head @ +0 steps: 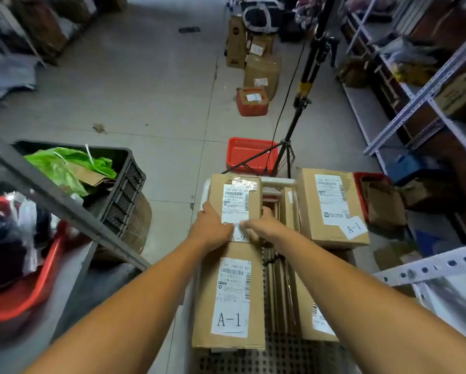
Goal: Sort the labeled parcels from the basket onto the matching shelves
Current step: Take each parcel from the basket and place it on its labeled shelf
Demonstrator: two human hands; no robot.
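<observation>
From the head camera, both hands grip one cardboard parcel marked A-2 (235,203): the left hand (213,228) clasps its left edge, the right hand (264,225) its right edge. This parcel lies in the white basket (277,182), just beyond a parcel labeled A-1 (229,298). Right of the held parcel stands another A-1 box (331,209). Beyond it a red tray (248,155) sits on the floor.
</observation>
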